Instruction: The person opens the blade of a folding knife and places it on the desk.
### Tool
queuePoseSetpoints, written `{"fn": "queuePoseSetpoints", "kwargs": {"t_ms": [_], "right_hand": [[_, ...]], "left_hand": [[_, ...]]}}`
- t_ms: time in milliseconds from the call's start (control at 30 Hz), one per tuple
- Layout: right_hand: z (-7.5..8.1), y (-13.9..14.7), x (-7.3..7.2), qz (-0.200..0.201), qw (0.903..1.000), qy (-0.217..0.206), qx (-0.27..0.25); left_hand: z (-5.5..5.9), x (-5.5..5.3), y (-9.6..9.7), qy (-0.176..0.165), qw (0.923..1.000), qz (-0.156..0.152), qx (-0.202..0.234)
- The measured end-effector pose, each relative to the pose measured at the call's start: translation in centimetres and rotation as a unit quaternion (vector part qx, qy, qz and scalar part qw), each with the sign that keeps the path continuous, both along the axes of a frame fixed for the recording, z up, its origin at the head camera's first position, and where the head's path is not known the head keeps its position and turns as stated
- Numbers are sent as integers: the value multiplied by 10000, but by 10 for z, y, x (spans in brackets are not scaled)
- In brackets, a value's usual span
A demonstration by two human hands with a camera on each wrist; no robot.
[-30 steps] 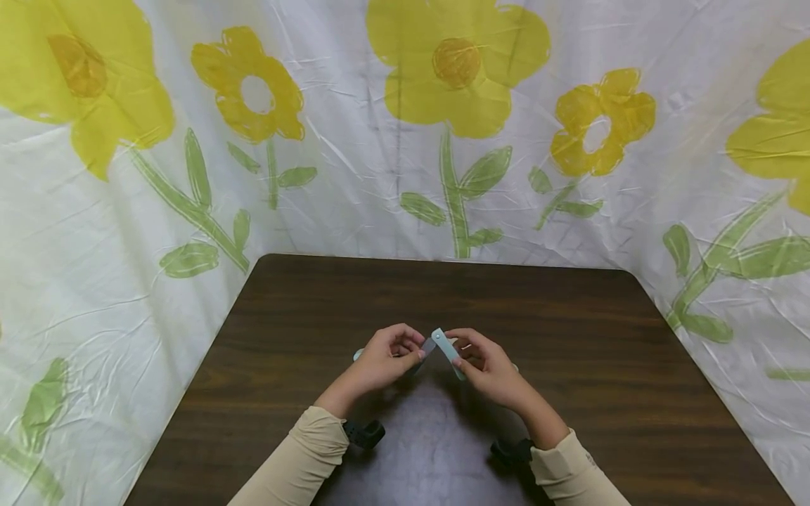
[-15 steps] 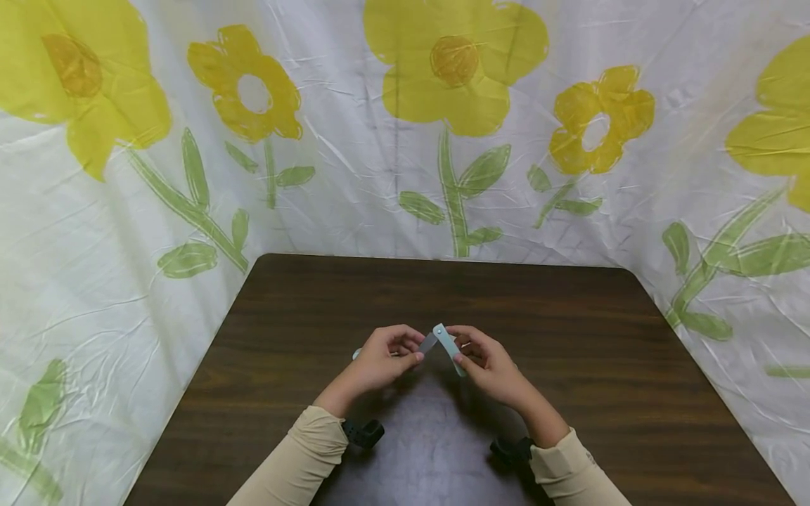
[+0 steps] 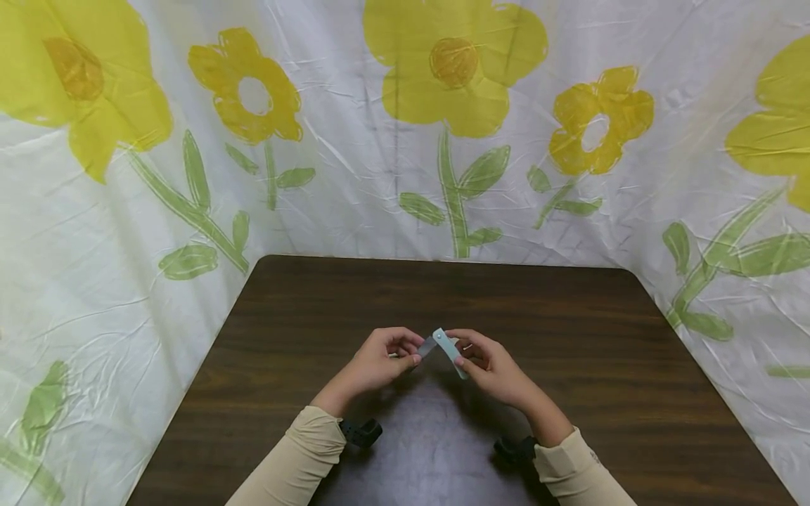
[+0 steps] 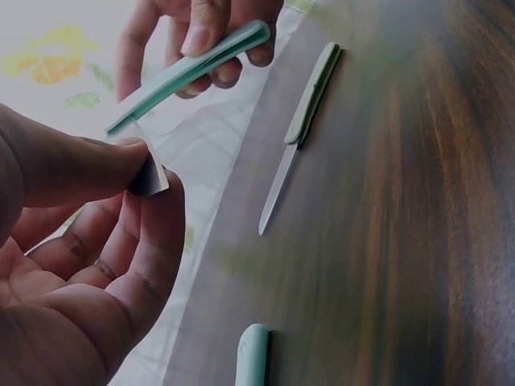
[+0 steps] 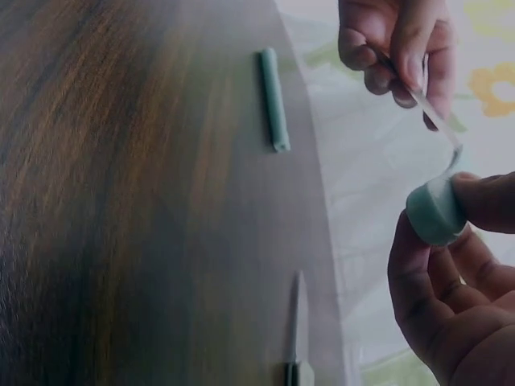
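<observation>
Head view shows your folding knife (image 3: pixel 440 337) up above the table (image 3: pixel 316 302). It should feel light and stiff; the blade (image 3: pixel 427 346) may slip or cut, so hold its flat sides and the handle (image 4: pixel 193 75). Your left hand (image 3: pixel 380 360) pinches the blade near its tip, your right hand (image 3: pixel 489 365) pinches the handle, and the knife's bend sits between them.
</observation>
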State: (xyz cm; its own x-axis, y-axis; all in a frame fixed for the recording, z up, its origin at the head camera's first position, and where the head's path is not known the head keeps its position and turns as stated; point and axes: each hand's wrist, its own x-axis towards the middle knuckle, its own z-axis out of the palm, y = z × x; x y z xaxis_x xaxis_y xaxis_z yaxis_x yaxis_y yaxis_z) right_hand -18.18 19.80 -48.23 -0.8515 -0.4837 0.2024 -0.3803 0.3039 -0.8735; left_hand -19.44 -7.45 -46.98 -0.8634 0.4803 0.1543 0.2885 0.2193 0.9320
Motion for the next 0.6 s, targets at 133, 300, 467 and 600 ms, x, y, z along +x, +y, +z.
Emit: {"fn": "queuePoseSetpoints", "kwargs": {"t_ms": [133,300,467,600], "right_hand": [[0,4,-1,89,9999,10,145],[1,9,-2,275,9981,362,406],[3,13,-2,509,9948,599,650],[6,15,-2,700,9916,565,932]], "left_hand": [[0,-1,-4,187,9997,-80,-97],[0,-3,-9,267,9987,-177,-394],[0,-4,-12,355,9966,-306,-682],[2,-4,-14,425,9936,-491,-922]]}}
